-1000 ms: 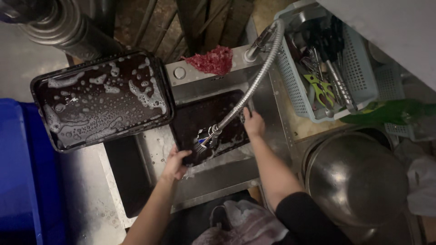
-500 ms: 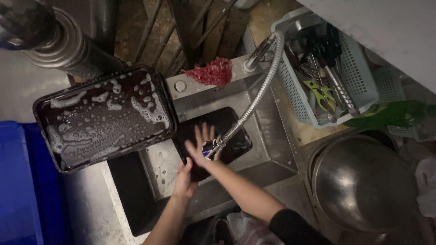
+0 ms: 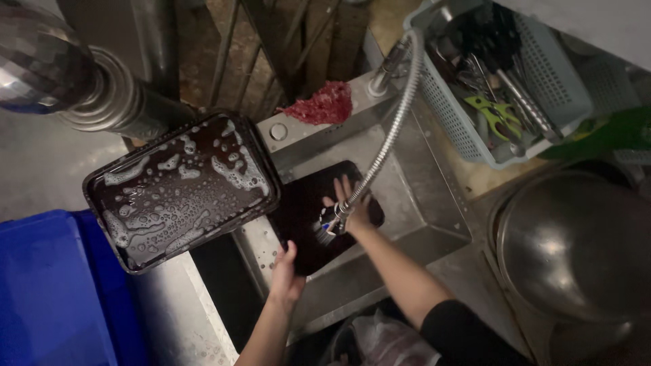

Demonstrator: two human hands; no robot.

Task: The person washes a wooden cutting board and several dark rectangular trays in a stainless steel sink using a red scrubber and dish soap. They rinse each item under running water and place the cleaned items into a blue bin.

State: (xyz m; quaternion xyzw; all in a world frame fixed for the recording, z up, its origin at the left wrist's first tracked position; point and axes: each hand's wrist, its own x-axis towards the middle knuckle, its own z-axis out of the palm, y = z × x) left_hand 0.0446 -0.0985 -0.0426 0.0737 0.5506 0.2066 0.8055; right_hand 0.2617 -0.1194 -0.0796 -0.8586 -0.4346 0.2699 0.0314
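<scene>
My left hand (image 3: 286, 270) grips the near edge of a dark tray (image 3: 319, 215) standing in the sink (image 3: 434, 203), while my right hand (image 3: 349, 203) lies open and flat on its face under the flexible spray hose (image 3: 390, 132). Rinsing looks under way; a second, soapy tray (image 3: 180, 190) waits to the left. Half a second ago my hands were closer together.

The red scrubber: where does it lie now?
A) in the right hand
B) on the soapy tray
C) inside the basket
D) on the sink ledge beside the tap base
D: the red scrubber lies on the ledge of the sink, beside the tap base.
</scene>
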